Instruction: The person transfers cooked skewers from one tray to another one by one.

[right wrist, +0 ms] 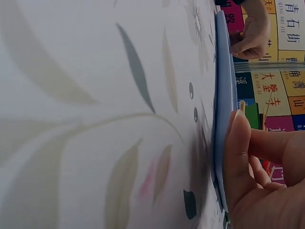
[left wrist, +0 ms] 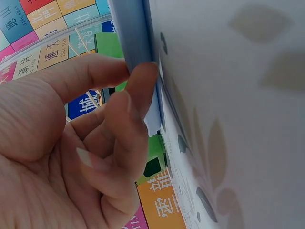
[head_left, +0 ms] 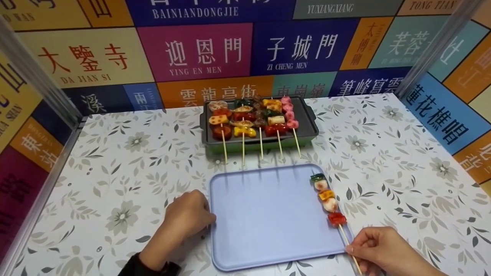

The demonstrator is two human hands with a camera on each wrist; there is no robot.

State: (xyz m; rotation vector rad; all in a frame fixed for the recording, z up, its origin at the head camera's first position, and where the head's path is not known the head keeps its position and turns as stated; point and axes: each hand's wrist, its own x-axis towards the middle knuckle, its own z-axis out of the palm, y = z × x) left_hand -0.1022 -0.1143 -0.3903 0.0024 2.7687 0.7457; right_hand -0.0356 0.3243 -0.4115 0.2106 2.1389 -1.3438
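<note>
A pale blue tray (head_left: 264, 218) lies on the table in front of me. My left hand (head_left: 190, 212) pinches its left edge; in the left wrist view the thumb and fingertips meet at the tray's rim (left wrist: 136, 36). A food skewer (head_left: 337, 219) with green, white, orange and red pieces lies along the tray's right side, its stick hanging over the near right corner. My right hand (head_left: 381, 249) pinches that stick between thumb and fingers. In the right wrist view the stick's end (right wrist: 242, 106) pokes out above the thumb, close to the tray's edge.
Behind the tray stands a green grill with a dark pan (head_left: 307, 120), holding several food skewers (head_left: 243, 117) whose sticks point toward me. A floral cloth (head_left: 126, 172) covers the table. Panels with printed characters (head_left: 195, 53) rise at the back and sides.
</note>
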